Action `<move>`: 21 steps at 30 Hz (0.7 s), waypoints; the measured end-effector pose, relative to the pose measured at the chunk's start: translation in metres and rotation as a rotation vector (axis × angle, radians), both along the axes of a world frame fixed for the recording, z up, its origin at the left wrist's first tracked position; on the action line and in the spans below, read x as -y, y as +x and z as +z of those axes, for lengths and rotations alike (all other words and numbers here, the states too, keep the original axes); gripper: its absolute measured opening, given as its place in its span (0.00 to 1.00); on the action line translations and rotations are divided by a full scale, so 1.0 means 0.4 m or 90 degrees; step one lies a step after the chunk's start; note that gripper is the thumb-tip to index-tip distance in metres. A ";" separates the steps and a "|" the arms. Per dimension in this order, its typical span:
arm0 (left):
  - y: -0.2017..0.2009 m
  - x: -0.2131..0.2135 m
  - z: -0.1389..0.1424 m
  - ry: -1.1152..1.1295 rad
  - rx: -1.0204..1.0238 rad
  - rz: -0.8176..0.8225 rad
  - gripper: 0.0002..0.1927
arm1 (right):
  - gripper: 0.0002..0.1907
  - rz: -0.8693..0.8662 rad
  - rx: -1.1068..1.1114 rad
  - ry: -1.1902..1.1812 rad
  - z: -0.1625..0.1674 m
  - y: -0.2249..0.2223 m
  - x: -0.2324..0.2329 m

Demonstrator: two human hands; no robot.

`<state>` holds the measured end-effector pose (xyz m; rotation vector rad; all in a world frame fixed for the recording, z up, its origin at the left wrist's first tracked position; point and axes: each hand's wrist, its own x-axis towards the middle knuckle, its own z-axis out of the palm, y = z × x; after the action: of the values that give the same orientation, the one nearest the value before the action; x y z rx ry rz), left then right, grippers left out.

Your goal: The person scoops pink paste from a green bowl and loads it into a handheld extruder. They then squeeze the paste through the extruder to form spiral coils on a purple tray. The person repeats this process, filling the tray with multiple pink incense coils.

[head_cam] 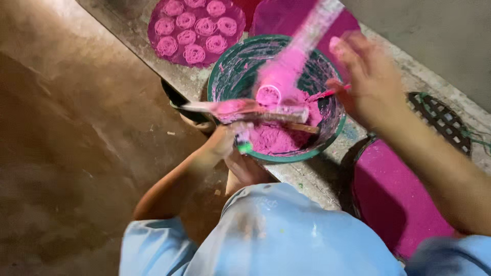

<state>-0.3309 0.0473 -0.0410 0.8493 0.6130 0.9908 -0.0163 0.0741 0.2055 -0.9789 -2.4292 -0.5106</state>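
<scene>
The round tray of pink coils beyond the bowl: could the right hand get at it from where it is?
Probably yes: the right hand hovers over the green bowl, and nothing stands between it and the tray.

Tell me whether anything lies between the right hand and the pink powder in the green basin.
Yes. The right hand hovers over the green basin, and a blurred, powder-coated flat tool slants across between it and the pink powder. Lower down, a wooden stick at the left hand lies across the powder.

One head-worn camera looks steeply down, close over the green bowl (232, 71). It faces a concrete ledge (307, 176) (no second view).
</scene>
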 end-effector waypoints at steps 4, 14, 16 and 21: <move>-0.001 -0.043 -0.027 0.098 -0.272 0.302 0.12 | 0.24 -0.201 0.226 -0.518 -0.268 -0.032 -0.027; 0.042 -0.050 0.006 0.430 -0.451 0.533 0.18 | 0.15 -0.073 0.358 -0.524 -0.367 -0.069 -0.154; 0.043 -0.043 0.006 0.441 -0.458 0.538 0.18 | 0.15 -0.104 0.365 -0.477 -0.343 -0.049 -0.194; 0.044 -0.033 0.002 0.452 -0.476 0.540 0.19 | 0.10 -0.117 0.363 -0.384 -0.434 -0.055 -0.187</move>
<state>-0.3132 0.0607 -0.0402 1.6884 1.3644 1.7165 -0.0383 0.1490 0.0320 -1.4689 -3.1167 -0.1039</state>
